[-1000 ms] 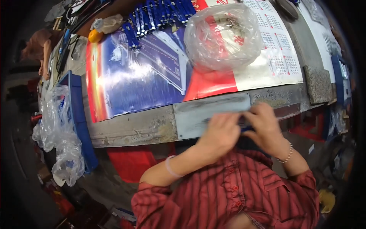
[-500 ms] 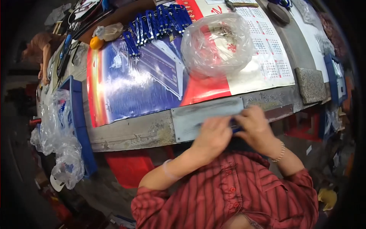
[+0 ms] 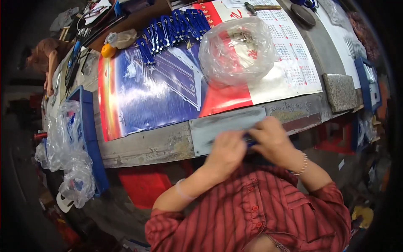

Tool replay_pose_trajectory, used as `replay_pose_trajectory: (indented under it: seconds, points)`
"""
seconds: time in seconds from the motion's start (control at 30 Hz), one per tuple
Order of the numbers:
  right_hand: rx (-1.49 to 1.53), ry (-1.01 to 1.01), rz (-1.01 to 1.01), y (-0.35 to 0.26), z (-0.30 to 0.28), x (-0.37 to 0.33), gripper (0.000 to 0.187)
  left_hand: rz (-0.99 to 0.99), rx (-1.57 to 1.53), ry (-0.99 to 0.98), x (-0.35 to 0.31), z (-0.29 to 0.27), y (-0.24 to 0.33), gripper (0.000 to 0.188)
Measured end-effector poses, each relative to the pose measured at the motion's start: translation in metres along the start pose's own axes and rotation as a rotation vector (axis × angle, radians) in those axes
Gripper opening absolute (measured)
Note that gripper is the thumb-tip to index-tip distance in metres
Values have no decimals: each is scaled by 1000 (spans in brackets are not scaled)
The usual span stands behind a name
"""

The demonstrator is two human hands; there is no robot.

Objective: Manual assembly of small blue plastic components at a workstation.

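Observation:
Close to the front edge of the table, my left hand [image 3: 228, 152] and my right hand [image 3: 272, 141] meet with fingers curled in. Between them is a small dark blue piece [image 3: 250, 141], mostly covered by the fingers and blurred, so its kind is not clear. Both hands are closed on it. Under and just beyond them lies a pale metal plate [image 3: 206, 129] fixed at the table's edge. A heap of slim blue-and-silver handled pieces [image 3: 172, 31] lies farther back. Right of it rests a clear plastic bag [image 3: 214, 61] with small metal parts [image 3: 240, 37] inside.
A glossy poster [image 3: 153, 105] covers the tabletop. Behind are an orange fruit [image 3: 108, 51] and a hammer [image 3: 265, 7]. A stone block [image 3: 340, 93] sits at right, a blue crate [image 3: 89, 122] with plastic bags at left. Another person [image 3: 49, 59] is at far left.
Both hands, together with the blue piece, have shifted slightly left. The whole scene is tilted a little by head movement; the things on the table lie as before.

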State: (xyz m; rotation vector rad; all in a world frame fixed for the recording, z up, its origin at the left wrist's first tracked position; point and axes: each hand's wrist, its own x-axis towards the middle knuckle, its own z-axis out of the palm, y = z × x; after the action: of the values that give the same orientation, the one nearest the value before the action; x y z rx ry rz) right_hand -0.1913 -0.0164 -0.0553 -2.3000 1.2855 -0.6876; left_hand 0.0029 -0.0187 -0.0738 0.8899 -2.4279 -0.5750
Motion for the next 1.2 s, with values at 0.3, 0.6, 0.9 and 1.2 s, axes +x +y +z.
replay_pose_trajectory:
  seconds: [0.3,0.6,0.9,1.2]
  points:
    - [39,-50,-98,-4,12,11,42,-63,-23,48,-12,-15,-4,16]
    - [125,-56,-252,-18,64,43,24,-156,51,27,-47,-48,-26,23]
    - [-44,-22,-5,15,-14,-16,47,16,-98,-58,17,9,7,19]
    - [121,-8,-247,-22,63,37,20,-325,-21,56,-47,-49,-12,23]
